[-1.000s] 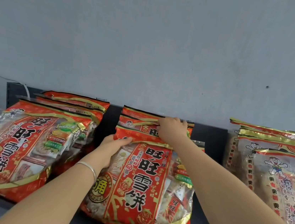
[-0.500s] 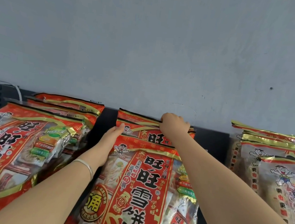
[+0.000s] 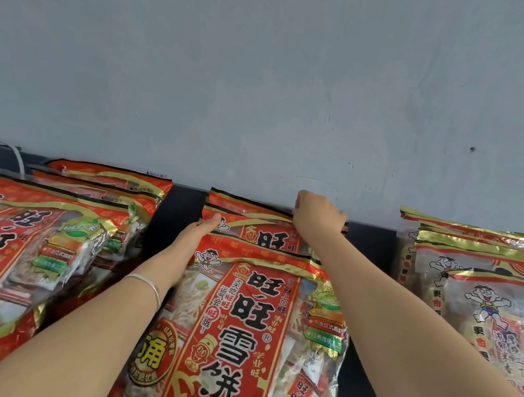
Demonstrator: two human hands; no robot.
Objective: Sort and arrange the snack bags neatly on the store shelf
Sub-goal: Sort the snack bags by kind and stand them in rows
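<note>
Centre row, three red snack bags lying one behind another on the dark shelf (image 3: 371, 241). Change over the last sec: right hand (image 3: 315, 219) has crept rearward from the middle bag (image 3: 266, 235) to the back bag (image 3: 247, 201). It now sits right at the foot of the wall (image 3: 270, 67), fingers curled over that bag's top seam. Fingertips are hidden behind the seam, so can't tell if it also catches the middle bag's edge. Left hand (image 3: 198, 235), bracelet (image 3: 149, 283) on its wrist, has let go of the front bag (image 3: 248, 328), whose top left corner it was pinching. It has slid up and is now flat, fingers straight, holding nothing, fingertips against the left top corner of the middle bag. More of the middle bag's print shows above the front bag than before; could be the bags shifting or just the head moving in, can't say which. Reading: front bag is placed and done with, and work has moved to squaring the two rear bags, prob. right hand tugging back while left hand lines up the side. Left stack (image 3: 16, 250), same red bags, and right stack (image 3: 488, 308), clear and gold bags, lie untouched, each apart from the centre row with bare shelf between. Sorting by type looks settled, so what remains is mostly tidying.
</note>
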